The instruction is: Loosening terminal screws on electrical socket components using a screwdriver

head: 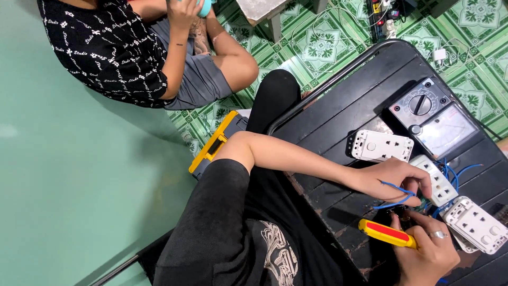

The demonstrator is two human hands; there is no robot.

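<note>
A blue wire [394, 197] runs in a loop between the two hands, above the dark slatted table [338, 122]. The left hand [394, 180] has its fingers curled closed around the wire, thumb and forefinger pinching it near a small dark part that is too obscured to identify. Directly below those fingers, the right hand [428, 254] is closed on a screwdriver with a yellow and red handle [386, 233]; the handle projects to the left of the fist, and the tip is hidden among the fingers. A ring sits on one finger of that hand.

Just right of the left fingertips lies a white socket plate [440, 182] with blue wires rising from it. A second white socket plate [476, 225] lies just right of the right hand's fingers. A third white socket plate [381, 145] lies just above the left hand. Beyond it rests an analogue multimeter [431, 116] with a round dial.

Well apart, across the green patterned floor [317, 47], another person in a black printed shirt [106, 47] sits. A yellow and grey case [217, 143] lies by the elbow.
</note>
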